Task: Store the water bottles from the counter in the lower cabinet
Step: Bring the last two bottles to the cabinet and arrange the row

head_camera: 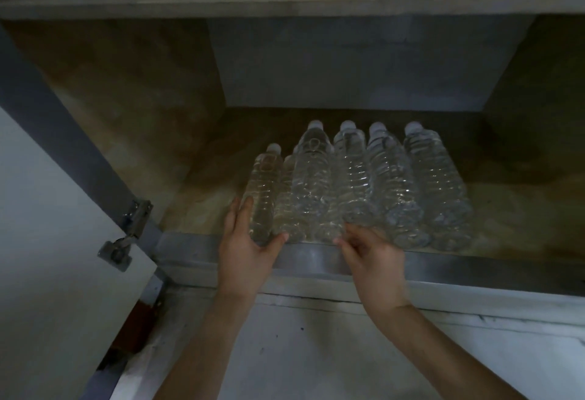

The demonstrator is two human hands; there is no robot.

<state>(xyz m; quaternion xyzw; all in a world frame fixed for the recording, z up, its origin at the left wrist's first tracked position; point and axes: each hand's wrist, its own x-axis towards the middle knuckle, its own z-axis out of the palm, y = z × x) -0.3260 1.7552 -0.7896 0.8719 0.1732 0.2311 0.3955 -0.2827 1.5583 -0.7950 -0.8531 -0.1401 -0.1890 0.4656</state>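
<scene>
Several clear water bottles (357, 184) with pale caps lie side by side on the floor of the lower cabinet (202, 200), caps pointing to the back. The leftmost bottle (262, 193) lies at the row's left end, and my left hand (250, 250) wraps its base, fingers along its left side and thumb under its bottom. My right hand (373, 260) hovers at the bases of the middle bottles near the cabinet's front lip, fingers curled and apart, holding nothing. The counter is out of view.
The open cabinet door (57, 257) with its hinge (126, 235) stands at the left. A metal sill (316, 257) runs along the cabinet's front edge. Bare cabinet floor lies left and right of the bottles. Pale tiled floor lies below.
</scene>
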